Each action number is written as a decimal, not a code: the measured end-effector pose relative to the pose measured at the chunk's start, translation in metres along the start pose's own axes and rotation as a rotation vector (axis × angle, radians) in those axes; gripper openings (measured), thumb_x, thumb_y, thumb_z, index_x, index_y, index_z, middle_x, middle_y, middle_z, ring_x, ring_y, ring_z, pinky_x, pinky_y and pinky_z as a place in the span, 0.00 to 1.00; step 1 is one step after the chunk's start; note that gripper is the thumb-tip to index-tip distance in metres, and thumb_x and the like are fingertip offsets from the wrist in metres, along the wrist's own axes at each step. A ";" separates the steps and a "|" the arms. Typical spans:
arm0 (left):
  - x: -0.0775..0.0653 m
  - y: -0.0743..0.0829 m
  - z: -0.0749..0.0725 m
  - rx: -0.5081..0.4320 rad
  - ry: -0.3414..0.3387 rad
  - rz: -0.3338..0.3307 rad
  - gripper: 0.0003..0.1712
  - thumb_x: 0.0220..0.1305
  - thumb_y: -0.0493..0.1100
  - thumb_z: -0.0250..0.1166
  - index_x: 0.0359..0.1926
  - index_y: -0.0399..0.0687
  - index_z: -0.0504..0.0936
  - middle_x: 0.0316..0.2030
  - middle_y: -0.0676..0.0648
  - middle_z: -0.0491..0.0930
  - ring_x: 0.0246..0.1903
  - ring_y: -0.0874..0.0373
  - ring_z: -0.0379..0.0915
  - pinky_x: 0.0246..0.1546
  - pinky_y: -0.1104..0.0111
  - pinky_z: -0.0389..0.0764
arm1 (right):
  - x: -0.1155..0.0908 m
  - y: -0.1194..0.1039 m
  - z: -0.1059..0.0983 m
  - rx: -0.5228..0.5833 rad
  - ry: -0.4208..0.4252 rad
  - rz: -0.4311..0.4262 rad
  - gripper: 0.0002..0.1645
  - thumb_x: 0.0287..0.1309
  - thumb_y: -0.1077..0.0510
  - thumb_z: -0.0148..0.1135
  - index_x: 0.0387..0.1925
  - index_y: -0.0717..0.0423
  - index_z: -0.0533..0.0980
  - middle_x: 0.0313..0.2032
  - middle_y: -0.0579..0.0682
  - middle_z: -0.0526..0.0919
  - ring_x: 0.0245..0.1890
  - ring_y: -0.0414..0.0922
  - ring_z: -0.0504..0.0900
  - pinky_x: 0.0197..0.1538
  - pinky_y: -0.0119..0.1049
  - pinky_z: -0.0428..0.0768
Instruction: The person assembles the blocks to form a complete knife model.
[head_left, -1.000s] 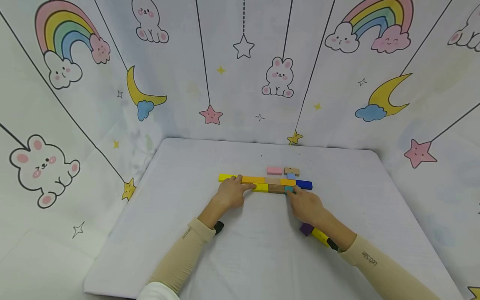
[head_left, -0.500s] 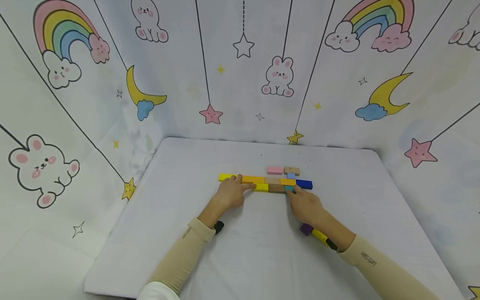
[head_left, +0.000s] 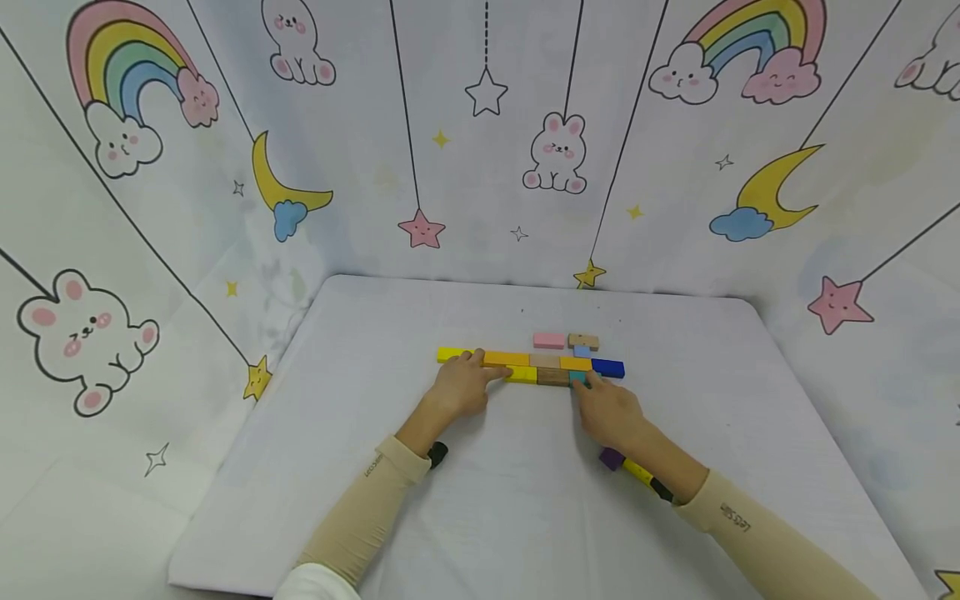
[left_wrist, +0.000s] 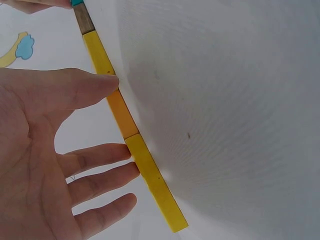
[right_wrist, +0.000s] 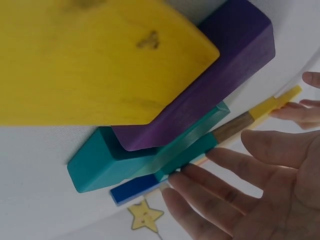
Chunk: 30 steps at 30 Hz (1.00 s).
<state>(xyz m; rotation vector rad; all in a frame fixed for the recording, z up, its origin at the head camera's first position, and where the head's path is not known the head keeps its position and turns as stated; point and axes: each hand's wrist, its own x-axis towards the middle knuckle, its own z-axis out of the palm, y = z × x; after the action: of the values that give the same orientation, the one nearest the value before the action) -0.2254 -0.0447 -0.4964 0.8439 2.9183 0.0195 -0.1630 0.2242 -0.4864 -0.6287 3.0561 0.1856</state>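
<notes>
Two touching rows of wooden blocks lie on the table. The back row has a long yellow block [left_wrist: 155, 177], an orange block [head_left: 506, 359], a pale tan block [head_left: 544, 362], a second orange block [head_left: 576, 364] and a dark blue block [head_left: 608, 368]. In front sit a shorter yellow block [head_left: 522, 375], a brown block [head_left: 553, 377] and a teal block [right_wrist: 192, 152]. My left hand [head_left: 461, 390] rests against the rows at their left end, fingers spread, thumb on the shorter yellow block. My right hand [head_left: 611, 414] touches the teal block with loosely extended fingertips.
Behind the rows lie a pink block [head_left: 549, 341], a tan wooden block [head_left: 583, 342] and a light blue block [head_left: 582, 352]. A purple block [head_left: 612, 458] and a yellow block [head_left: 639, 472] are beneath my right wrist. A patterned cloth [head_left: 495, 167] rises behind the table.
</notes>
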 end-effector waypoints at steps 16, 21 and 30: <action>0.001 0.006 -0.001 -0.022 -0.002 0.009 0.36 0.68 0.37 0.61 0.72 0.74 0.75 0.64 0.41 0.74 0.57 0.46 0.74 0.61 0.54 0.78 | -0.010 0.007 -0.002 0.059 -0.017 0.015 0.25 0.68 0.60 0.64 0.62 0.68 0.78 0.61 0.65 0.81 0.62 0.60 0.81 0.52 0.51 0.86; 0.002 0.005 0.000 -0.012 -0.004 0.009 0.36 0.68 0.38 0.62 0.72 0.75 0.75 0.64 0.41 0.74 0.58 0.46 0.73 0.61 0.53 0.78 | -0.016 0.014 -0.002 0.164 -0.025 0.066 0.26 0.70 0.59 0.61 0.65 0.67 0.75 0.65 0.65 0.78 0.65 0.61 0.78 0.59 0.56 0.82; 0.002 0.001 0.000 -0.023 -0.022 -0.009 0.37 0.68 0.38 0.62 0.73 0.76 0.74 0.67 0.41 0.72 0.61 0.45 0.72 0.64 0.51 0.77 | -0.038 0.023 -0.010 0.267 0.074 0.093 0.24 0.69 0.59 0.64 0.64 0.62 0.78 0.65 0.64 0.79 0.61 0.62 0.82 0.52 0.55 0.86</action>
<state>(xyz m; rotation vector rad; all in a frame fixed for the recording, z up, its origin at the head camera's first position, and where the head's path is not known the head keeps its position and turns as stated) -0.2266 -0.0429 -0.4969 0.8222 2.8959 0.0435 -0.1364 0.2587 -0.4724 -0.4872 3.1022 -0.2474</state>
